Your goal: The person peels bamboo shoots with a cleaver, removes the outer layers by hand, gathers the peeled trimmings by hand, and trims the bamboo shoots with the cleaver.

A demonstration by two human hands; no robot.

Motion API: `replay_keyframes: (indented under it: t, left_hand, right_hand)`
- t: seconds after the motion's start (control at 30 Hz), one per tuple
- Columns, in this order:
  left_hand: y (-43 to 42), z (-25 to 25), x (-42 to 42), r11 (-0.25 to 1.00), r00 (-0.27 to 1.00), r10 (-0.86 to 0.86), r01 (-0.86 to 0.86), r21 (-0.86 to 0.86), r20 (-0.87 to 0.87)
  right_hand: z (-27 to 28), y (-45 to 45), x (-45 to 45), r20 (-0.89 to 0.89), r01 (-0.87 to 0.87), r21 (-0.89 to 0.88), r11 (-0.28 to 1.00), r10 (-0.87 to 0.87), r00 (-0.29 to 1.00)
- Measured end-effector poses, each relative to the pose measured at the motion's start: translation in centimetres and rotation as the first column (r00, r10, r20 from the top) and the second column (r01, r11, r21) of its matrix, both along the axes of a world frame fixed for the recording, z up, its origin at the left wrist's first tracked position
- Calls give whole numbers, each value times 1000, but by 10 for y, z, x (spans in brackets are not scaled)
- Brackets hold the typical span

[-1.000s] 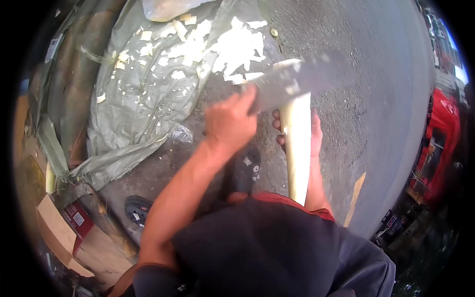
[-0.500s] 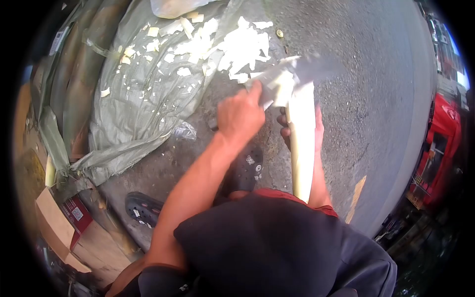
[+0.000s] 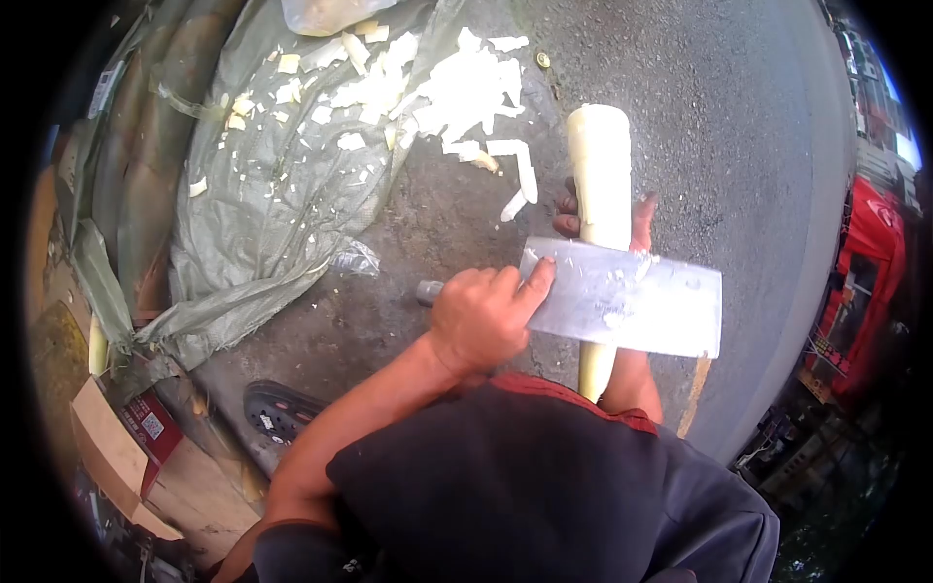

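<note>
My left hand [image 3: 486, 316] is closed round the handle of a broad cleaver [image 3: 632, 296], its thumb against the blade. The blade lies crosswise over a long, pale peeled bamboo shoot [image 3: 601, 160], hiding part of its middle. From beneath, my right hand [image 3: 641, 222] grips the shoot, with fingertips showing on its left side and the thumb on its right. The shoot's cut end points away from me, and its narrower end comes near my shirt. Small pale bits cling to the blade. Strips of white peelings [image 3: 476, 92] lie beyond my left hand.
A grey-green woven sheet [image 3: 282, 209] with scattered scraps spreads at left, beside long brown stalks [image 3: 180, 146]. An open cardboard box [image 3: 107, 437] stands lower left. My dark clog [image 3: 277, 408] rests on the pavement. A plastic bag [image 3: 335, 15] sits at the top.
The cleaver has come down along the shoot toward my body, from near its far end to its middle. A fresh strip of peel now lies on the ground left of the shoot.
</note>
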State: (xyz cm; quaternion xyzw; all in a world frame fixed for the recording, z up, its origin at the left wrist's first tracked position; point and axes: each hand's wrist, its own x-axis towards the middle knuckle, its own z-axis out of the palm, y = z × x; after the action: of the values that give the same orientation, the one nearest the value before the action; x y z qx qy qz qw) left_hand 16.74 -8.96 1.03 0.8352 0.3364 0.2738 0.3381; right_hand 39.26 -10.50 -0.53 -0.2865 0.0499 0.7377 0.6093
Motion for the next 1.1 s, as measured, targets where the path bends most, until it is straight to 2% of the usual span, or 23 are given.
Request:
replay_keyframes:
  t: [0.07,0.1,0.13,0.17,0.2,0.3,0.4,0.43,0.5,0.53,0.63,0.73,0.8,0.9,1.0,1.03,1.07,1.1]
  left_hand:
    - [8,-4,9,997,999,47,-47,-56,2]
    - [16,-10,17,989,994,107,-108,-100,-22]
    - [28,-20,26,974,984,167,-173,-147,-55]
    - [38,-29,33,952,971,222,-236,-194,-89]
    - [49,-37,37,948,965,236,-255,-190,-114]
    - [70,-44,47,932,936,311,-335,-138,-167]
    - [56,-16,34,955,972,221,-233,-185,-83]
    - [45,-6,28,979,986,162,-167,-119,-47]
    - [20,6,16,997,1000,12,-13,-71,-8]
    - [13,9,13,997,998,-63,64,-50,9]
    - [10,3,14,999,999,-30,28,39,39]
    - [37,-28,33,986,982,166,-168,-12,-91]
    - [69,-41,42,955,956,265,-278,-102,-130]
    - [75,-39,37,927,935,311,-338,-161,-170]
    - [54,-19,16,938,958,267,-284,-199,-108]
    - [44,-17,9,946,965,250,-260,-195,-77]
    - [37,-15,5,953,973,225,-229,-200,-44]
    - [33,-11,-1,951,975,208,-219,-217,-74]
  right_hand:
    - [-13,-10,11,48,-18,-80,997,21,999]
    - [-9,-7,-3,229,186,-171,968,-144,963]
    - [-5,-6,-18,411,389,-227,893,-275,869]
    - [-3,-10,-14,140,197,-148,969,-177,974]
    - [0,-13,-8,-122,26,-13,1000,-27,992]
    - [8,-16,-12,-228,26,19,999,-21,973]
    - [-3,-21,0,-174,13,82,997,1,985]
    - [-8,-24,2,-137,220,-81,972,-230,964]
    - [-22,-27,22,61,43,-126,991,-35,997]
    - [-11,-10,15,-135,-68,97,993,80,988]
    - [3,-8,0,-21,60,10,998,-60,998]
    - [-3,-23,-3,120,181,-24,983,-177,977]
    - [11,-13,-15,-91,47,-54,997,-52,994]
    - [16,-16,-22,-92,40,-6,999,-40,995]
    - [4,-11,-14,53,113,31,993,-115,992]
    - [-7,-6,-8,357,164,20,986,-160,920]
    - [-20,-1,2,632,222,12,975,-180,754]
    - [-29,0,12,844,283,4,959,-155,513]
